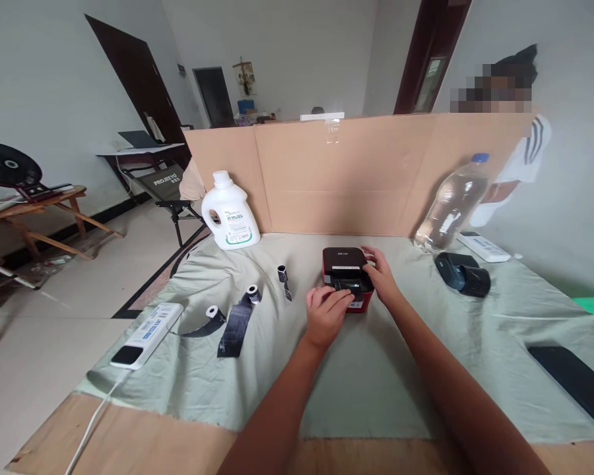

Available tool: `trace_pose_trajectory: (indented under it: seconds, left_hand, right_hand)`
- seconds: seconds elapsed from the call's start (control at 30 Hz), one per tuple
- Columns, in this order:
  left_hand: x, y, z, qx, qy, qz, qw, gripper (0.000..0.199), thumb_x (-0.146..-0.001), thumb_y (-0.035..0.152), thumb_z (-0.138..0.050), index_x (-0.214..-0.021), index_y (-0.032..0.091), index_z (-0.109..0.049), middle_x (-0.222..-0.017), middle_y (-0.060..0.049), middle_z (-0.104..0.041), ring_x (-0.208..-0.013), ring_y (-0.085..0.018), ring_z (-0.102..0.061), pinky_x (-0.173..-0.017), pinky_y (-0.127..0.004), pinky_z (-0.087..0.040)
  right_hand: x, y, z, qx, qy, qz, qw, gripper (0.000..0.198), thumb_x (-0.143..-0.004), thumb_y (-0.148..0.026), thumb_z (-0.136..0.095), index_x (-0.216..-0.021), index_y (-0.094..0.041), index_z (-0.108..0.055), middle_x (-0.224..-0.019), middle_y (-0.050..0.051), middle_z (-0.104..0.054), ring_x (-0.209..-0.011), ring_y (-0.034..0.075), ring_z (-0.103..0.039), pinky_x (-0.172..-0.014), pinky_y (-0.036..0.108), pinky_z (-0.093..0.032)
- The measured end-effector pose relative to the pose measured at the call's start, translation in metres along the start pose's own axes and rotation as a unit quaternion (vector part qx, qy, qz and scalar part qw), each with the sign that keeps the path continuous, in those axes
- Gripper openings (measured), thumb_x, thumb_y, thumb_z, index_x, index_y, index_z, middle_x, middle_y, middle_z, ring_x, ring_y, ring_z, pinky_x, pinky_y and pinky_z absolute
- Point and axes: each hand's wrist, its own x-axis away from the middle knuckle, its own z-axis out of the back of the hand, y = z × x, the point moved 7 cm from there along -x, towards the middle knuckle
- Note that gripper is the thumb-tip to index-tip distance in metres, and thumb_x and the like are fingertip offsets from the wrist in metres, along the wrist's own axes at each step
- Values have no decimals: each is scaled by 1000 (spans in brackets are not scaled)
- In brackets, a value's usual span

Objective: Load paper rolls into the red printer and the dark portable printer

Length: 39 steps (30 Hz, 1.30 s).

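A small red-and-black label printer [344,257] stands on the cloth in front of me, its black top raised or open at the near side. My left hand [325,315] is at its front left, fingertips closed over a dark, glossy part in the opening; whether that is a roll or part of the printer, I cannot tell. From the right, my right hand [380,276] grips the printer's side, with its thumb near the opening. To the left lie rolls of black label tape: a small one [282,274], one with a wide unrolled strip [235,328], and another [214,322].
A cardboard panel [346,178] stands along the back, with a person [529,152] behind its right end. Near it are a white jug [230,211] and a leaning clear bottle [453,204]. A corded power strip [148,335], a black device [460,272] and a dark phone-like slab [577,382] lie around.
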Motion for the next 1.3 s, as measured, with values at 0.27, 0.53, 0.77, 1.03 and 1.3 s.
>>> trace_pose_trajectory:
  seconds: [0.27,0.53,0.77,1.03,1.3]
  left_hand:
    - [-4,-11,10,-22,92,52,994,54,-86,44,-70,-136,25,-61,-152,-13,-47,-132,-33,-48,-114,-47,-31]
    - [-17,-14,11,13,34,123,992,67,-78,42,-77,-139,27,-56,-139,-11,-59,-130,-36,-49,-116,-48,-25]
    - [-15,-14,9,29,41,107,993,63,-79,41,-76,-138,25,-58,-144,-11,-56,-136,-35,-45,-118,-47,-23]
    - [-15,-14,12,46,53,117,991,63,-76,37,-79,-135,25,-59,-138,-11,-59,-131,-34,-49,-117,-46,-27]
    - [-12,-17,10,73,55,119,989,64,-75,33,-79,-135,25,-58,-138,-11,-58,-132,-33,-48,-118,-45,-28]
  right_hand:
    - [15,28,-20,-127,-63,-48,989,78,-75,-42,-47,-150,-22,-40,-149,7,-51,-131,28,-54,-108,45,-46]
    - [15,34,-19,-134,-40,-92,986,88,-71,-36,-48,-156,-23,-31,-148,7,-52,-125,26,-58,-106,44,-46]
    - [21,40,-23,-191,-18,-80,978,80,-74,-46,-53,-150,-23,-41,-150,6,-51,-135,26,-51,-112,44,-42]
    - [23,30,-25,-207,-36,-73,975,78,-75,-45,-51,-148,-18,-42,-150,9,-51,-137,25,-50,-114,43,-40]
    - [24,36,-23,-123,-7,-32,992,68,-81,-55,-45,-140,-21,-53,-141,9,-60,-128,28,-58,-106,45,-48]
